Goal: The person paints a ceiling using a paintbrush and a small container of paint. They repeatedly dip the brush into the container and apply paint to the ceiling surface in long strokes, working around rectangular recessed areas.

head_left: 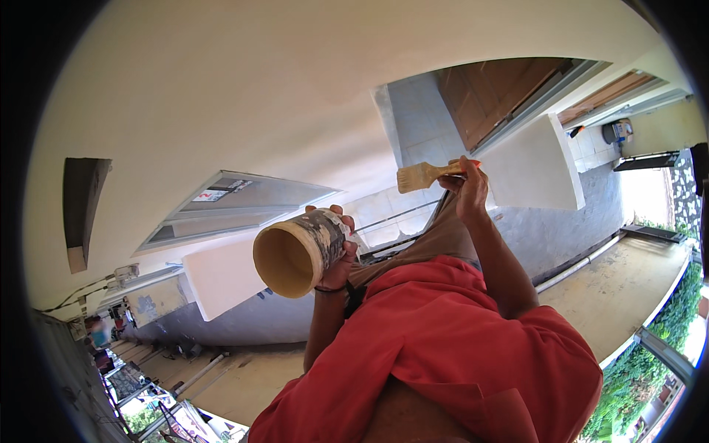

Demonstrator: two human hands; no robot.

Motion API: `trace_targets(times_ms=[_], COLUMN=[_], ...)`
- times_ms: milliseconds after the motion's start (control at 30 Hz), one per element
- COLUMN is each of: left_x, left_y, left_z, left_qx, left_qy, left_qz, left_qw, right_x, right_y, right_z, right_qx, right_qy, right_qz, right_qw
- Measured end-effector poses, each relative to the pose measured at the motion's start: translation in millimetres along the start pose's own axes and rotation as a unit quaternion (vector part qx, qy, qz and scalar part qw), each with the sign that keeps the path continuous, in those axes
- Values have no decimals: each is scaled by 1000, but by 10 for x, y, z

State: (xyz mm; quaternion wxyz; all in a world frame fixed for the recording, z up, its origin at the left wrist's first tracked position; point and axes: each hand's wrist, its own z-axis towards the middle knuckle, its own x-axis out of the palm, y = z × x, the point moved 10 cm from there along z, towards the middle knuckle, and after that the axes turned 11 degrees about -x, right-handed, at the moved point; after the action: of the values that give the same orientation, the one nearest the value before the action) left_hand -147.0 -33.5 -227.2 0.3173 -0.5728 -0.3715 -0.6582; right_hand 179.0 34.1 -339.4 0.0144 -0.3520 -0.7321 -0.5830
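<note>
My left hand point(339, 255) is wrapped round a paint-smeared round bucket point(331, 230). The bucket is tilted so that its cream-coloured inside shows, and I cannot make out any paint level in it. In my right hand point(471, 190) is a wide paintbrush point(422, 176), gripped by its handle, with the bristles pointing left toward the bucket. Yellowish paint coats the bristles. The brush and the bucket are apart, and the brush touches nothing else that I can see. Both hands are raised in front of my red shirt point(443, 332).
A cream wall point(244, 96) spreads above my hands. Set in it are a window point(236, 199) at left and an opening with a brown door point(495, 92) at right. White ledges point(535, 166) jut out. A dark container point(617, 131) stands far right; greenery point(628, 387) lies beyond the right edge.
</note>
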Motion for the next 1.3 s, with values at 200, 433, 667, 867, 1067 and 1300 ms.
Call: trace_targets(times_ms=[200,433,667,867,1067,1300], left_x=[0,-50,2,40,-4,-34], left_y=[-5,-21,-20,-5,-21,-50], left_z=[11,-46,-111,-127,-194,-129], left_qx=[-8,2,11,18,31,18], left_qy=[-2,-16,-10,0,-5,-10], left_qz=[6,7,3,-5,-18,12], left_qw=[1000,1000,1000,1000,999,1000], right_x=[-58,738,1498,2345,2413,1441], right_y=[-206,-140,56,-295,-423,669], right_z=[108,-319,40,53,-434,662], right_qx=[71,144,-44,-4,179,156], right_qy=[65,263,107,165,369,328], right_qz=[141,145,89,-4,-15,99], right_qw=[985,943,989,986,912,926])
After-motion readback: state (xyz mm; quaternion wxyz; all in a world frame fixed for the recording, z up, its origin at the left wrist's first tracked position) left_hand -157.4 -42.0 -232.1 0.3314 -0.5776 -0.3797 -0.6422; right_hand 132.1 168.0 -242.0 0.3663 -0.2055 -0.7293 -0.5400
